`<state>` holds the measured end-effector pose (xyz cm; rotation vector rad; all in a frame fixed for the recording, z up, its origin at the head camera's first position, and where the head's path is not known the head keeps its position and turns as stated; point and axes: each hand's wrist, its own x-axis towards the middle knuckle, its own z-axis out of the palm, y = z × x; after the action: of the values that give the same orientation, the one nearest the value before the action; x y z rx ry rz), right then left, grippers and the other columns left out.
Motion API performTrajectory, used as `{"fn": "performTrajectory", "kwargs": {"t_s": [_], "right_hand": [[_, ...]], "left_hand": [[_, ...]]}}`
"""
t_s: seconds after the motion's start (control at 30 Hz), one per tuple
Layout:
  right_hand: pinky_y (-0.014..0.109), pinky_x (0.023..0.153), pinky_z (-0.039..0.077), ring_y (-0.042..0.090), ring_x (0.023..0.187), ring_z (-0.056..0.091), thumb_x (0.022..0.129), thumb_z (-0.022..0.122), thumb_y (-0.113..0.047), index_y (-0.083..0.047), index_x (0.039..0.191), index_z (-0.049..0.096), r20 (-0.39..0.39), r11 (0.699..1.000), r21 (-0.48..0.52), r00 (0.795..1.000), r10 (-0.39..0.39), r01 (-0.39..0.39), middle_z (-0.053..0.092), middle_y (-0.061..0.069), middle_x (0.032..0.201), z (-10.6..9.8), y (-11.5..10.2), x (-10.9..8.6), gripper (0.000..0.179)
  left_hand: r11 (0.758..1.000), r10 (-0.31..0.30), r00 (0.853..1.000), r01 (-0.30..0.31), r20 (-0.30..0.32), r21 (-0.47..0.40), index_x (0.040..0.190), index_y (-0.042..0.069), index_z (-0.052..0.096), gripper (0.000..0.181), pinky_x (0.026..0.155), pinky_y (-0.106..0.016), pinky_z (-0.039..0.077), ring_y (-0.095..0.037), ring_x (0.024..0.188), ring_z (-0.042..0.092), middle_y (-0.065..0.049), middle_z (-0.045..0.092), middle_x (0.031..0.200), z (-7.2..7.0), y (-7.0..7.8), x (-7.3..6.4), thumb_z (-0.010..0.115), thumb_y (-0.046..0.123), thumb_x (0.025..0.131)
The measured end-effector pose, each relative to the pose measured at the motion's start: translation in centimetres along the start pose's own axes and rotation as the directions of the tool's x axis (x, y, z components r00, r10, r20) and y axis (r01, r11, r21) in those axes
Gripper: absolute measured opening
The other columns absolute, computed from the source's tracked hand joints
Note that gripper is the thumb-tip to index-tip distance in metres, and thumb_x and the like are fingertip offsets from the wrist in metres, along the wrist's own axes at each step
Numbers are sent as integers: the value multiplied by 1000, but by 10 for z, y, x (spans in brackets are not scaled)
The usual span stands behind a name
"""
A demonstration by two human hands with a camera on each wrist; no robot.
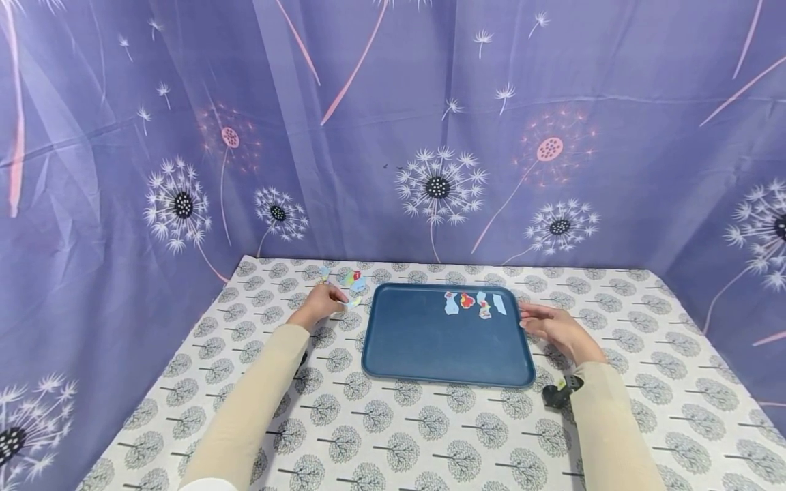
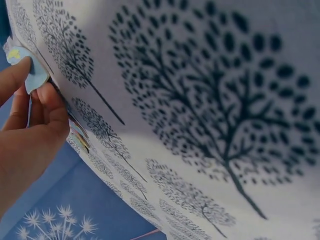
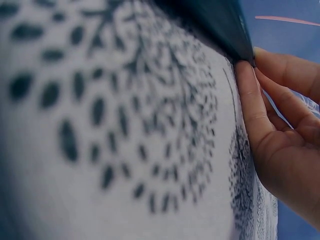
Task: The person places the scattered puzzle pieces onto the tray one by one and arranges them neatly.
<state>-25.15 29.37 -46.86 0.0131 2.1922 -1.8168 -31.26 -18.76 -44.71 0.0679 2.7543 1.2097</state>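
Note:
With thumb and fingers, my left hand [image 1: 324, 305] pinches a light-blue puzzle piece [image 2: 37, 75] with a yellow patch, low over the cloth left of the tray. Several more colourful pieces [image 1: 354, 278] lie on the cloth just beyond that hand. The dark blue tray [image 1: 448, 348] lies flat in the middle. Along its far right part are several flat, irregular pieces, among them a pale blue one [image 1: 451, 303] and a red and yellow one [image 1: 467, 301]. At the tray's right edge, my right hand [image 1: 555, 330] holds the rim [image 3: 242, 42] between thumb and forefinger.
A white cloth [image 1: 399, 436] printed with grey trees covers the table. Purple curtains [image 1: 368, 170] with dandelions hang behind it and at both sides. A dark wrist camera [image 1: 560, 393] sits on the right wrist.

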Motion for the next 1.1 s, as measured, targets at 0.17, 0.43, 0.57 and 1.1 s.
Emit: {"fn": "performTrajectory", "kwargs": {"t_s": [0.17,0.43,0.57,1.1], "right_hand": [[19,95,50,1,99,56,90,59,0,7,147,27,18,1000,-4,1000,-13,13,38,30,140,-1,0,-1,66],[20,94,51,3,100,55,88,58,1,5,148,29,7,1000,-29,1000,2,-2,39,28,140,-2,1,0,66],[20,95,50,3,100,54,88,58,1,4,148,28,1,1000,-27,1000,9,-9,38,28,141,-2,1,1,67],[19,94,50,2,99,54,87,58,1,4,148,28,5,1000,-23,1000,12,-12,38,28,141,-2,0,0,68]], "left_hand": [[998,-26,1000,27,11,-54,98,-3,69,11,66,-29,51,-20,77,55,-10,61,93,-4,-3,-1,64,1,89],[964,-98,994,105,38,-246,107,-8,64,17,78,-33,60,-24,83,62,-14,62,96,-8,-2,-1,61,-4,90],[933,-121,992,128,41,-336,113,-8,60,23,79,-33,60,-21,80,63,-14,59,96,-6,0,2,61,-7,90],[870,-72,994,103,82,-482,142,4,45,59,79,-31,61,-19,76,66,-15,62,96,18,30,12,59,-13,87]]}}
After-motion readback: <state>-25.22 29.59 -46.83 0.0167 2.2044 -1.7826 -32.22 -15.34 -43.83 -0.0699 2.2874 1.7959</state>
